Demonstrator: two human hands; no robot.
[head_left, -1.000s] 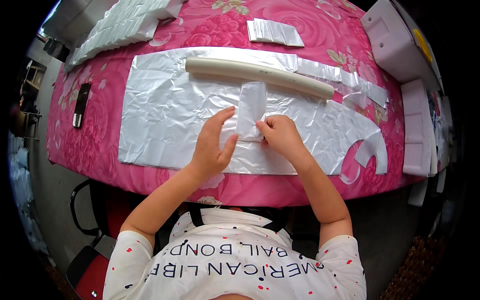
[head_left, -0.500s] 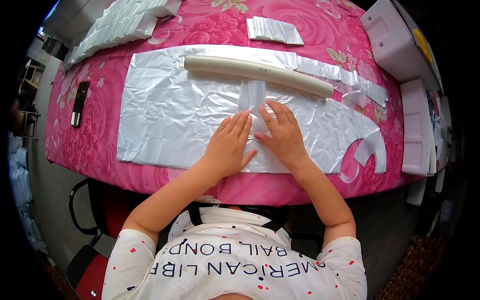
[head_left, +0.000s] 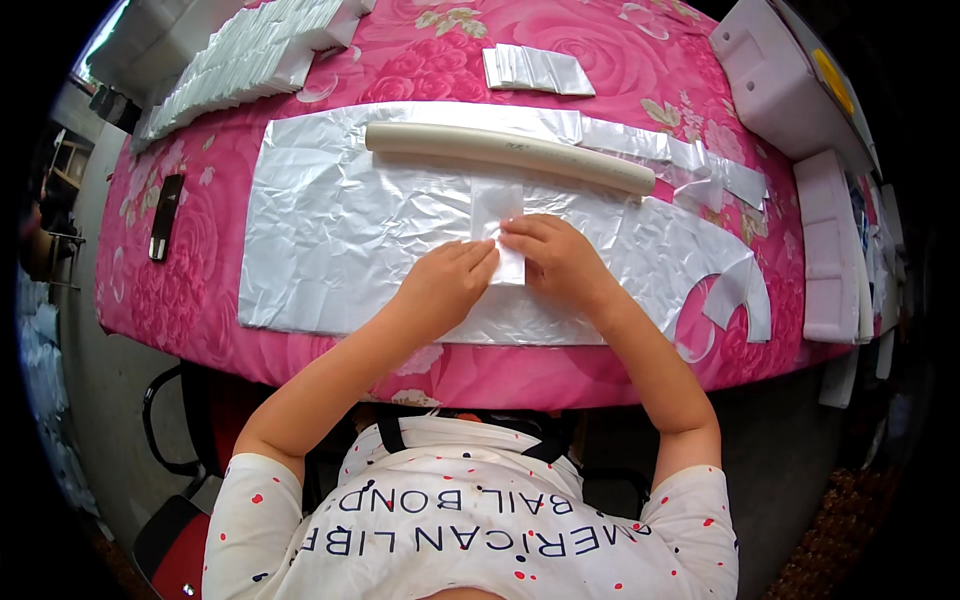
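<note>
A folded strip of thin white plastic film [head_left: 497, 204] lies upright across a broad layer of crinkled silvery-white plastic film [head_left: 330, 230]. My left hand [head_left: 447, 283] has its fingers pressed together at the strip's left edge. On the other side, my right hand [head_left: 556, 260] curls its fingers over the strip's right edge, fingertips close to those of the left. The strip's lower end shows between both hands; the undersides of my fingers are hidden. Just beyond the strip, a long cream-coloured tube [head_left: 510, 158] rests on the broad film.
A pink flowered tablecloth [head_left: 420, 70] covers the table. Stacks of folded white film [head_left: 240, 65] stand at the far left, a small pile [head_left: 538, 72] at the back. A dark phone-like object [head_left: 165, 218] lies left. White foam boxes [head_left: 830, 245] line the right edge.
My fingers, flatter and spread before, have drawn in and closed on the strip's edges. The strip's lower end now shows folded between my hands. The view has shifted slightly.
</note>
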